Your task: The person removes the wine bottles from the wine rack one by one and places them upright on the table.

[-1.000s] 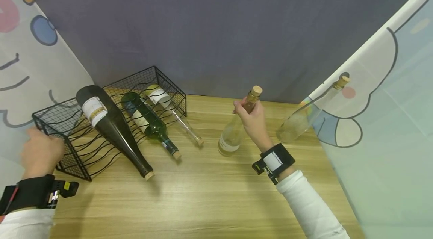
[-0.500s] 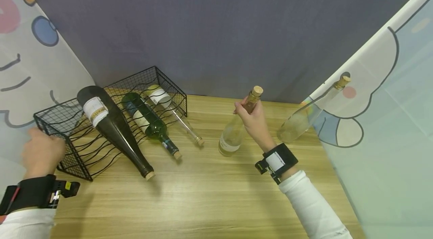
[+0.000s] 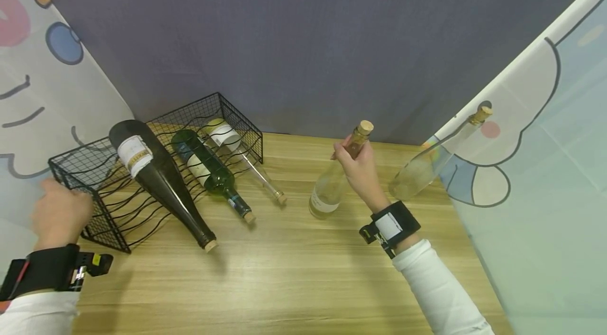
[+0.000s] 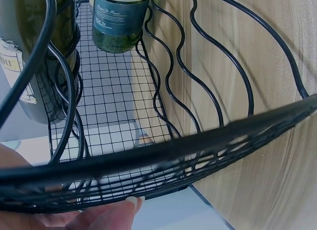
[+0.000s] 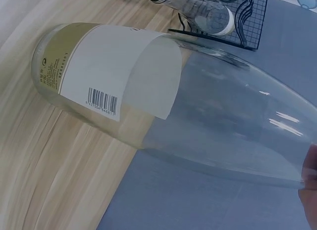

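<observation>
My left hand [image 3: 61, 214] grips the near left end of a black wire wine rack [image 3: 101, 193]; its fingers show at the rack's rim in the left wrist view. With my right hand [image 3: 362, 169] I hold a clear glass bottle [image 3: 329, 190] by its neck, a cork [image 3: 365, 127] in its top and a white label low on its side. The bottle leans slightly to the right. Three corked bottles lie tilted in the rack, necks toward me: a large dark bottle [image 3: 161, 177], a green bottle [image 3: 208, 169] and a slim clear bottle [image 3: 253, 166].
Another corked clear bottle [image 3: 419, 171] stands on the right of the wooden table [image 3: 284, 277], beside the printed side curtain [image 3: 536, 208]. A grey cloth wall [image 3: 313, 45] closes the back.
The clear bottle in my right hand has shifted slightly to the right. My left hand stays on the rack, and the racked bottles lie as before.
</observation>
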`<state>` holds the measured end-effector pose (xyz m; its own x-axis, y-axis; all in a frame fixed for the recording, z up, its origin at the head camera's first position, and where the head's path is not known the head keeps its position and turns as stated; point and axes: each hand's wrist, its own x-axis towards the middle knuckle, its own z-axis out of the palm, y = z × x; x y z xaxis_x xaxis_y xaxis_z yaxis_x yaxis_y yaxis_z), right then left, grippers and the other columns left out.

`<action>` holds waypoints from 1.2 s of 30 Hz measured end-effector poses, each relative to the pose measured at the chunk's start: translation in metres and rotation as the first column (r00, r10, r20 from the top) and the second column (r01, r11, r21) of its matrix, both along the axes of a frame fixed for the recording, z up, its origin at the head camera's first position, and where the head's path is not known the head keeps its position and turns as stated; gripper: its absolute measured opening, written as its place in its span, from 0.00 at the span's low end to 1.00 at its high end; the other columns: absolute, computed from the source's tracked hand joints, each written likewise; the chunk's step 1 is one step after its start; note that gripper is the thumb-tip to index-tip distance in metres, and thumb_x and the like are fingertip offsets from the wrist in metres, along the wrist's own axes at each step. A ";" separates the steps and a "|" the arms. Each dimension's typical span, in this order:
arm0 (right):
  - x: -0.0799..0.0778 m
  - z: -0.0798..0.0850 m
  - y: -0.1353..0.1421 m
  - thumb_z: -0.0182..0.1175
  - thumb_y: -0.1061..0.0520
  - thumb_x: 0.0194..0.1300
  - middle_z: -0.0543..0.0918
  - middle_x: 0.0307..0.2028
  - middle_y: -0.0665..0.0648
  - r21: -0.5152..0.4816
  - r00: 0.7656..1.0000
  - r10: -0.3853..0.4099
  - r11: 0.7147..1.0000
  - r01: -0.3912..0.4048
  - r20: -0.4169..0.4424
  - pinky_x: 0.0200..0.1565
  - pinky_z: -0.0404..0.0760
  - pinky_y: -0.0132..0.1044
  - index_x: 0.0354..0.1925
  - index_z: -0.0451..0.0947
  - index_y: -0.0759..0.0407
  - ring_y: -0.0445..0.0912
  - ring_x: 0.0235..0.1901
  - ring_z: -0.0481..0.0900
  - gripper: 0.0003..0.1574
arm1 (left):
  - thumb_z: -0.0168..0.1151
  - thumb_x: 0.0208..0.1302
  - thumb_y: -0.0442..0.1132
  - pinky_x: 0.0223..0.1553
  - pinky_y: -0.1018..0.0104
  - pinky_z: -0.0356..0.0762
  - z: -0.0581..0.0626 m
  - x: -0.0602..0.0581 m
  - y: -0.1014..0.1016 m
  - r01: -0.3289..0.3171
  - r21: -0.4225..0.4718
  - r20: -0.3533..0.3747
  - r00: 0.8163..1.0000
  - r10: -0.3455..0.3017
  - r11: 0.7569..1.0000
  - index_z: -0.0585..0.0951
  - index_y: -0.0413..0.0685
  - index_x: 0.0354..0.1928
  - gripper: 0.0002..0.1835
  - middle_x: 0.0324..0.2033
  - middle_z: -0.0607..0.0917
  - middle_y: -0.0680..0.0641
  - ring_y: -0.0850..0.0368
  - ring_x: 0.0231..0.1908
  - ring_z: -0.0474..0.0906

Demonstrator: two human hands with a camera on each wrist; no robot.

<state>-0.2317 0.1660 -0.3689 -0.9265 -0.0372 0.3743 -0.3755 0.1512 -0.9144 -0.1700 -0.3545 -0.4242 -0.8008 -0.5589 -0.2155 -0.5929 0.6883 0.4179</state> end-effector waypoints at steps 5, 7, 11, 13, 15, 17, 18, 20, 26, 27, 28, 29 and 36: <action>0.000 0.000 0.005 0.56 0.68 0.67 0.79 0.26 0.46 0.004 1.000 -0.030 1.000 0.030 -0.009 0.37 0.79 0.29 0.35 0.68 0.56 0.37 0.26 0.81 0.09 | 0.33 0.68 0.37 0.36 0.35 0.70 0.000 0.000 0.000 0.000 0.005 -0.005 1.000 0.000 1.000 0.44 0.16 0.67 0.34 0.46 0.66 0.11 0.15 0.45 0.68; -0.001 0.000 0.007 0.56 0.68 0.67 0.79 0.25 0.45 0.010 0.999 -0.042 0.999 0.042 -0.018 0.37 0.79 0.29 0.34 0.68 0.56 0.36 0.26 0.81 0.09 | 0.32 0.68 0.37 0.36 0.35 0.70 0.000 0.000 -0.001 -0.001 0.009 -0.006 1.000 0.002 1.000 0.43 0.16 0.67 0.34 0.46 0.66 0.11 0.15 0.45 0.68; -0.002 0.000 0.013 0.55 0.68 0.67 0.79 0.25 0.45 0.018 0.998 -0.054 0.998 0.054 -0.025 0.37 0.79 0.29 0.34 0.68 0.55 0.36 0.26 0.81 0.10 | 0.32 0.69 0.37 0.36 0.35 0.70 0.001 -0.001 -0.001 -0.003 0.011 -0.002 1.000 0.003 1.000 0.43 0.16 0.67 0.34 0.47 0.66 0.11 0.15 0.45 0.68; -0.003 0.000 0.017 0.55 0.69 0.67 0.79 0.25 0.46 0.024 0.998 -0.052 0.998 0.053 -0.020 0.38 0.79 0.29 0.34 0.68 0.56 0.37 0.26 0.81 0.10 | 0.32 0.69 0.38 0.37 0.34 0.70 0.001 0.000 0.000 -0.008 0.012 0.000 1.000 0.008 1.000 0.43 0.17 0.68 0.34 0.48 0.65 0.11 0.15 0.46 0.67; -0.003 0.001 0.021 0.54 0.70 0.67 0.79 0.25 0.47 0.023 0.998 -0.059 0.998 0.059 -0.011 0.38 0.79 0.29 0.33 0.68 0.56 0.38 0.26 0.81 0.10 | 0.32 0.69 0.38 0.39 0.34 0.70 0.001 -0.001 0.000 -0.013 0.016 0.005 1.000 0.013 1.000 0.43 0.17 0.68 0.34 0.49 0.65 0.10 0.15 0.47 0.67; -0.004 0.002 0.025 0.54 0.70 0.67 0.79 0.24 0.48 0.028 0.998 -0.068 0.997 0.068 0.001 0.38 0.78 0.29 0.32 0.68 0.57 0.38 0.25 0.81 0.11 | 0.32 0.69 0.38 0.40 0.33 0.69 0.001 -0.001 0.001 -0.016 0.022 0.005 1.000 0.016 1.000 0.43 0.17 0.68 0.34 0.51 0.65 0.10 0.15 0.48 0.66; -0.004 0.002 0.027 0.54 0.70 0.67 0.79 0.24 0.48 0.030 0.997 -0.075 0.997 0.075 0.004 0.38 0.77 0.29 0.32 0.68 0.57 0.38 0.25 0.81 0.10 | 0.32 0.69 0.38 0.40 0.33 0.69 0.001 -0.001 0.001 -0.017 0.026 0.004 1.000 0.017 1.000 0.42 0.17 0.68 0.34 0.51 0.64 0.10 0.15 0.48 0.66; -0.004 0.003 0.031 0.53 0.71 0.67 0.79 0.24 0.48 0.023 0.996 -0.086 0.996 0.086 0.005 0.37 0.76 0.29 0.32 0.69 0.57 0.38 0.25 0.81 0.11 | 0.32 0.69 0.38 0.40 0.33 0.69 0.001 0.000 0.001 -0.018 0.033 0.001 1.000 0.018 0.999 0.42 0.17 0.69 0.34 0.51 0.64 0.10 0.15 0.48 0.66; -0.004 0.001 0.043 0.54 0.70 0.67 0.80 0.23 0.48 0.028 0.993 -0.117 0.993 0.117 -0.029 0.35 0.76 0.29 0.31 0.69 0.56 0.38 0.25 0.81 0.11 | 0.33 0.69 0.37 0.39 0.33 0.69 -0.001 0.000 0.000 -0.012 0.031 -0.006 1.000 0.012 0.999 0.42 0.17 0.68 0.34 0.51 0.64 0.10 0.15 0.47 0.66; -0.004 0.000 0.045 0.55 0.70 0.67 0.80 0.23 0.48 0.030 0.992 -0.120 0.992 0.121 -0.036 0.35 0.77 0.29 0.31 0.69 0.56 0.38 0.25 0.81 0.11 | 0.33 0.69 0.37 0.40 0.33 0.69 -0.001 0.000 -0.001 -0.011 0.030 -0.008 1.000 0.012 0.999 0.42 0.17 0.68 0.34 0.51 0.64 0.10 0.15 0.47 0.66; -0.004 0.000 0.046 0.55 0.70 0.67 0.80 0.24 0.48 0.023 0.992 -0.120 0.992 0.121 -0.040 0.35 0.77 0.30 0.31 0.69 0.55 0.39 0.25 0.81 0.12 | 0.33 0.69 0.37 0.40 0.33 0.69 -0.001 0.000 -0.001 -0.011 0.029 -0.010 1.000 0.012 1.000 0.42 0.17 0.68 0.34 0.51 0.64 0.10 0.15 0.47 0.66; -0.004 -0.001 0.048 0.55 0.69 0.67 0.80 0.24 0.48 0.020 0.992 -0.121 0.992 0.122 -0.044 0.35 0.78 0.31 0.32 0.69 0.55 0.39 0.25 0.81 0.11 | 0.33 0.68 0.37 0.40 0.33 0.69 -0.001 0.000 -0.001 -0.009 0.028 -0.011 1.000 0.010 1.000 0.42 0.17 0.68 0.34 0.51 0.64 0.10 0.15 0.47 0.66; -0.004 -0.001 0.055 0.56 0.65 0.69 0.79 0.26 0.48 -0.009 0.991 -0.123 0.992 0.123 -0.044 0.36 0.79 0.32 0.33 0.69 0.54 0.39 0.25 0.81 0.09 | 0.33 0.68 0.37 0.36 0.35 0.69 -0.002 0.000 -0.001 0.003 0.020 -0.018 1.000 -0.003 1.000 0.43 0.16 0.68 0.34 0.47 0.65 0.11 0.15 0.45 0.68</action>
<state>-0.2359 0.2212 -0.3703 -0.9063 0.0785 0.4152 -0.3949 0.1926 -0.8983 -0.1700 -0.3558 -0.4262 -0.8063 -0.5521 -0.2124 -0.5831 0.6816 0.4421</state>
